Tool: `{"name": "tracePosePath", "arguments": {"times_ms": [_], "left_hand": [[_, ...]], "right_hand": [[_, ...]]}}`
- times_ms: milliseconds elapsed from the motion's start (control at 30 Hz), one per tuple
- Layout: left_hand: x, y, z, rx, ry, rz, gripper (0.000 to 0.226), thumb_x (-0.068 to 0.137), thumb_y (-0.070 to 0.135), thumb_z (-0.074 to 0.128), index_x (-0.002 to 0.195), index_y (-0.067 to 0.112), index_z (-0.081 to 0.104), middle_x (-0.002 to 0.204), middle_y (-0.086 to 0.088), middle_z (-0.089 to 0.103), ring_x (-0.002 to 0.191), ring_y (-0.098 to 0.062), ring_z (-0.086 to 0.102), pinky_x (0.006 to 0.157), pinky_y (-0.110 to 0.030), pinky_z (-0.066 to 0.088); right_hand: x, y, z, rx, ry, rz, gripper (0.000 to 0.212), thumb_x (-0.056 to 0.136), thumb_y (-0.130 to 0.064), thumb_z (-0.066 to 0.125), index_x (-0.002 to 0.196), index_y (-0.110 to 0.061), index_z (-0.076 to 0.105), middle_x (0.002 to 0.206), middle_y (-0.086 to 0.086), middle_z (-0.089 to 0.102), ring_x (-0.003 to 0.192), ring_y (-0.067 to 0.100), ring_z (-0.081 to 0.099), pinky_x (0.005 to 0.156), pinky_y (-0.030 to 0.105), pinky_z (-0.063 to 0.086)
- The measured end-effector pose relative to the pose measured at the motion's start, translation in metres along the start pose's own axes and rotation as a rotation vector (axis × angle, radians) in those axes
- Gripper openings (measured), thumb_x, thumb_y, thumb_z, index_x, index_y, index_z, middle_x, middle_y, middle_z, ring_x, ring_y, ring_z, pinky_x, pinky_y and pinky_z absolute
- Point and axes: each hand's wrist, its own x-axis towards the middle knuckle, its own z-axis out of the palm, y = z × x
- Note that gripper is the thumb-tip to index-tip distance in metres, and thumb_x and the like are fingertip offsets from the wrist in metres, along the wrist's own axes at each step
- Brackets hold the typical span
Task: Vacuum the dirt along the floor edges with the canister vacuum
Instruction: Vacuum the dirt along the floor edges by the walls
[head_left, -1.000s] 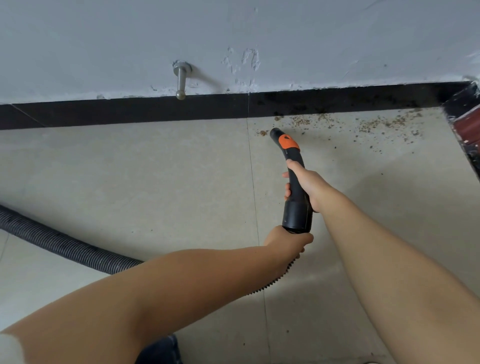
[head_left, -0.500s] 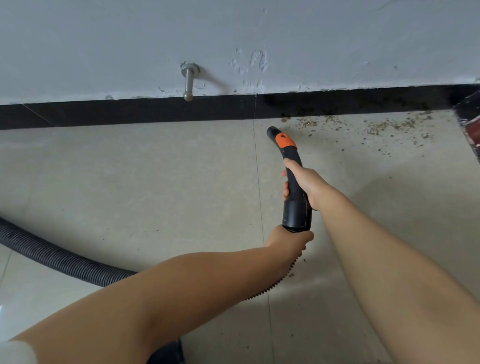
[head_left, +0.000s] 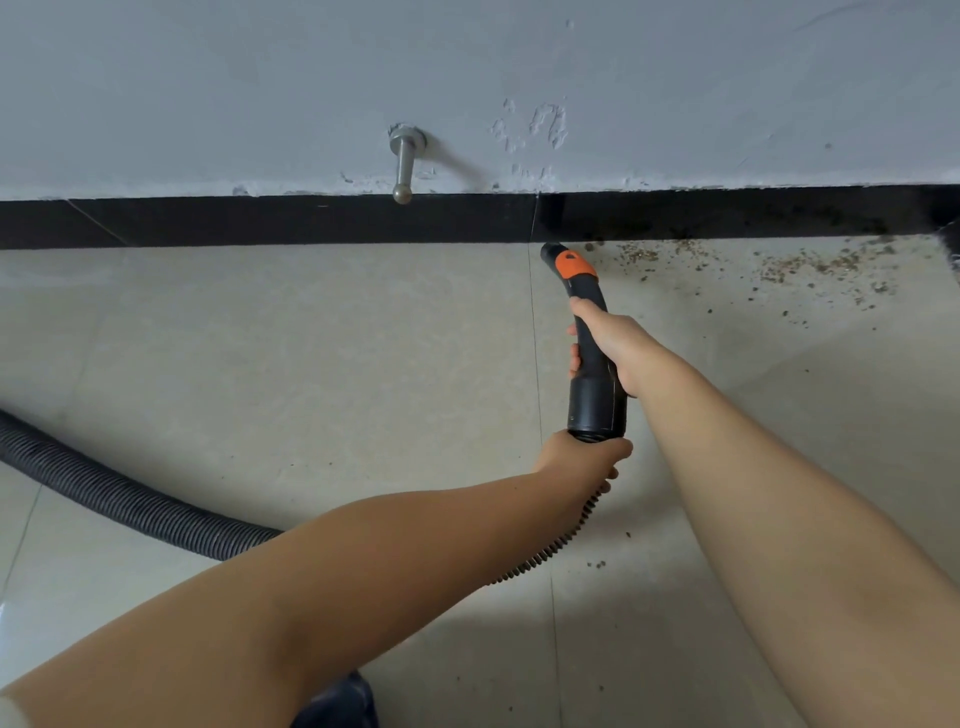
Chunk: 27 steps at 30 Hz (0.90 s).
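Observation:
The vacuum's black handle tube with an orange slider (head_left: 587, 322) points at the floor edge, its open tip touching the foot of the black baseboard (head_left: 311, 221). My right hand (head_left: 610, 345) grips the middle of the tube. My left hand (head_left: 584, 460) holds the ribbed hose (head_left: 104, 493) just below the tube's thick end. Brown dirt crumbs (head_left: 779, 265) lie scattered along the baseboard to the right of the tip. The canister itself is out of view.
The hose curves away across the beige tiles to the left. A metal door stop (head_left: 404, 166) sticks out of the grey wall above the baseboard, left of the tip. A dark edge (head_left: 950, 244) shows at the far right.
The tube's tip has moved forward from the open tile to the baseboard, at the left end of the dirt. Both hands keep their hold.

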Motion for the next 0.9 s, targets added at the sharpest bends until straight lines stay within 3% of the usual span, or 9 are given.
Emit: {"name": "tracePosePath", "arguments": {"times_ms": [300, 500, 900], "left_hand": [[0.003, -0.006, -0.008, -0.094, 0.084, -0.009, 0.013, 0.081, 0.020, 0.065, 0.089, 0.018, 0.055, 0.074, -0.003, 0.060, 0.061, -0.015, 0.053, 0.064, -0.026, 0.046], [0.005, -0.003, -0.023, -0.056, 0.084, -0.002, 0.014, 0.082, 0.021, 0.066, 0.090, 0.018, 0.054, 0.074, -0.003, 0.061, 0.062, -0.016, 0.055, 0.067, -0.027, 0.048], [-0.013, -0.032, 0.041, 0.139, -0.112, -0.011, 0.013, 0.080, 0.021, 0.065, 0.088, 0.020, 0.055, 0.077, -0.003, 0.060, 0.068, -0.018, 0.055, 0.069, -0.028, 0.048]], "right_hand": [[0.004, -0.005, 0.028, -0.167, -0.142, -0.023, 0.037, 0.093, -0.044, 0.058, 0.101, -0.008, 0.055, 0.051, 0.005, 0.056, 0.043, 0.020, 0.053, 0.051, 0.027, 0.051], [0.005, -0.005, 0.043, -0.125, -0.113, -0.043, 0.035, 0.093, -0.041, 0.059, 0.099, -0.008, 0.054, 0.058, 0.007, 0.054, 0.042, 0.019, 0.052, 0.046, 0.024, 0.051], [-0.026, 0.038, -0.051, 0.060, 0.043, 0.017, 0.036, 0.092, -0.042, 0.060, 0.103, -0.008, 0.054, 0.058, 0.007, 0.053, 0.041, 0.019, 0.050, 0.044, 0.024, 0.050]]}}
